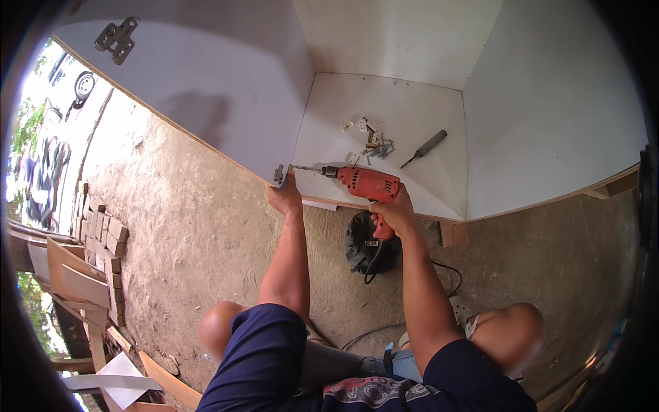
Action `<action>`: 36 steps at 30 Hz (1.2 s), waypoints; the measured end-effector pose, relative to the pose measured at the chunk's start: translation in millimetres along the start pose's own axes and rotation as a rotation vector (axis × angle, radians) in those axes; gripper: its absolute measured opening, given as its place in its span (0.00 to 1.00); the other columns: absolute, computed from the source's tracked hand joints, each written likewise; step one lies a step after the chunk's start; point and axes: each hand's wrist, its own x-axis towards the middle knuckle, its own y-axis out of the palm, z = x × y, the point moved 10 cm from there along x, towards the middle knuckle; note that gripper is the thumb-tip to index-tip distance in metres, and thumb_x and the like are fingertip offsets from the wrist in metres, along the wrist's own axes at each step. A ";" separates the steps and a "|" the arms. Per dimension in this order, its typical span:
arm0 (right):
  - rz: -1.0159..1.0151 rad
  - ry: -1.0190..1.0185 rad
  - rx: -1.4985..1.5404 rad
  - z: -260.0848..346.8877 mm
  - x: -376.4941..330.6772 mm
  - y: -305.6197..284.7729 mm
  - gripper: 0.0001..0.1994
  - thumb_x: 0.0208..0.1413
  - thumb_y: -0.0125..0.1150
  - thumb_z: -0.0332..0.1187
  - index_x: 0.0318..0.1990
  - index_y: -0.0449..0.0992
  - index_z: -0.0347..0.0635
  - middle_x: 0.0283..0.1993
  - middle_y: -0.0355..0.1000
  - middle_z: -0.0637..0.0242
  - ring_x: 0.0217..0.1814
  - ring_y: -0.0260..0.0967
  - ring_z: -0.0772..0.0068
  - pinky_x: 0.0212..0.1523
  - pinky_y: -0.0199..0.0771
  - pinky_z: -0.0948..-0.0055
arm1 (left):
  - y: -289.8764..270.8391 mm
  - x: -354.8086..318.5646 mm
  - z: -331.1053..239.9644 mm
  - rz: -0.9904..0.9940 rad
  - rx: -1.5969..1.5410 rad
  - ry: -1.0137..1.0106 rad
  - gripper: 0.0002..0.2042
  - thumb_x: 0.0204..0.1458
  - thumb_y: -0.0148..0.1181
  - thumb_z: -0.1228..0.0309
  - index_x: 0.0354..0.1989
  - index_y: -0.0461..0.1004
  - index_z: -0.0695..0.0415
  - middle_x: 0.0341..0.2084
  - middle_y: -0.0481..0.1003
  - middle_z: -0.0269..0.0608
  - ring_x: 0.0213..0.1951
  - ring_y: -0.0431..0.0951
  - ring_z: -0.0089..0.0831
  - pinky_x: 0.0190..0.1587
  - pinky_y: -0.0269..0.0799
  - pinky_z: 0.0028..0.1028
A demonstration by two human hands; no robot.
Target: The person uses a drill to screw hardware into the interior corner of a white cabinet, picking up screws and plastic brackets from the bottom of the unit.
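Note:
My right hand [392,214] grips the handle of a red electric drill [365,182] whose bit points left at a metal hinge [279,174] on the lower corner of a white cabinet door [206,89]. My left hand [285,198] presses against the bottom edge of that door, just below the hinge. A second hinge [117,40] sits at the door's far upper corner. The white cabinet [549,117] lies open toward me, its floor panel behind the drill.
Inside the cabinet lie several loose screws and small fittings [374,141] and a dark-handled screwdriver [425,147]. A black bag [367,247] and the drill's cord rest on the dirt ground. Stacked bricks [103,240] and wood offcuts [79,281] lie at left.

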 end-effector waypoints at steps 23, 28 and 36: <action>0.010 -0.032 -0.024 6.0 1.6 -1.6 0.29 0.49 0.71 0.18 0.58 0.63 0.35 0.40 0.79 0.54 0.23 0.79 0.66 0.20 0.81 0.65 | 0.3 0.4 -1.3 -0.011 0.009 0.005 0.19 0.49 0.81 0.71 0.48 0.82 0.63 0.44 0.87 0.42 0.45 0.87 0.33 0.51 0.82 0.34; 0.013 -0.037 -0.021 6.8 2.8 -1.7 0.30 0.48 0.70 0.18 0.59 0.63 0.35 0.41 0.79 0.54 0.23 0.79 0.66 0.21 0.81 0.65 | 0.5 1.1 -0.5 -0.007 -0.007 -0.012 0.20 0.49 0.81 0.72 0.49 0.83 0.63 0.44 0.87 0.41 0.46 0.87 0.32 0.51 0.81 0.33; 0.003 -0.032 -0.024 5.8 2.4 -1.3 0.30 0.48 0.71 0.18 0.59 0.63 0.34 0.41 0.79 0.54 0.24 0.79 0.66 0.21 0.81 0.66 | -0.3 0.5 -3.6 0.009 -0.035 -0.027 0.20 0.49 0.81 0.72 0.49 0.82 0.62 0.45 0.87 0.41 0.46 0.87 0.32 0.52 0.81 0.33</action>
